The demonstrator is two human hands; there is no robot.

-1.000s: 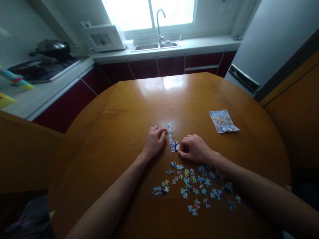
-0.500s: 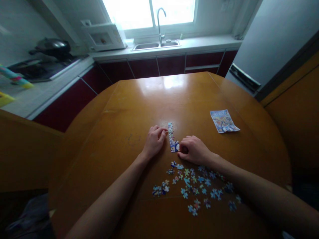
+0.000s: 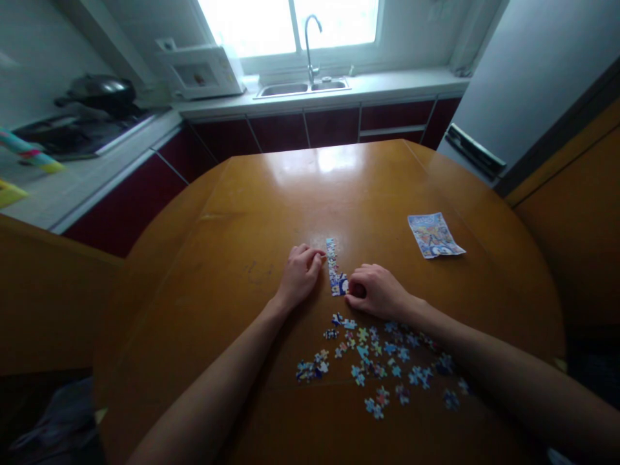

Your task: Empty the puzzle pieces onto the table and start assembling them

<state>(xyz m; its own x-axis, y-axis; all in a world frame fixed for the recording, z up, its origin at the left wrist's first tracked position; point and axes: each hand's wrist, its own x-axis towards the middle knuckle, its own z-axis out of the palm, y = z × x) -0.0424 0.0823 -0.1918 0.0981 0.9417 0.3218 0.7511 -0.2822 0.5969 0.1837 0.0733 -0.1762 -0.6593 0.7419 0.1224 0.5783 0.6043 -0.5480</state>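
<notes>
A partly joined jigsaw puzzle (image 3: 332, 261) lies on the wooden table as a narrow L, its foot pointing right. The corner shows a dark blue and white picture. Beside its left edge rests my left hand (image 3: 301, 271), fingers loosely bent and apart, the index fingertip at or close to the edge; I see nothing in it. My right hand (image 3: 375, 289) is curled at the right end of the foot, thumb and finger pinching at the end puzzle piece, which the fingers mostly cover. Loose puzzle pieces (image 3: 363, 352) are scattered nearer me, some partly under my right forearm.
A creased picture sheet (image 3: 436, 236) lies to the right on the table (image 3: 271, 213). Several pieces sit in a small cluster (image 3: 310, 370) at the near left. Beyond the table are a counter with a sink (image 3: 285, 90), a microwave (image 3: 203, 72) and a pan on a stove (image 3: 101, 93).
</notes>
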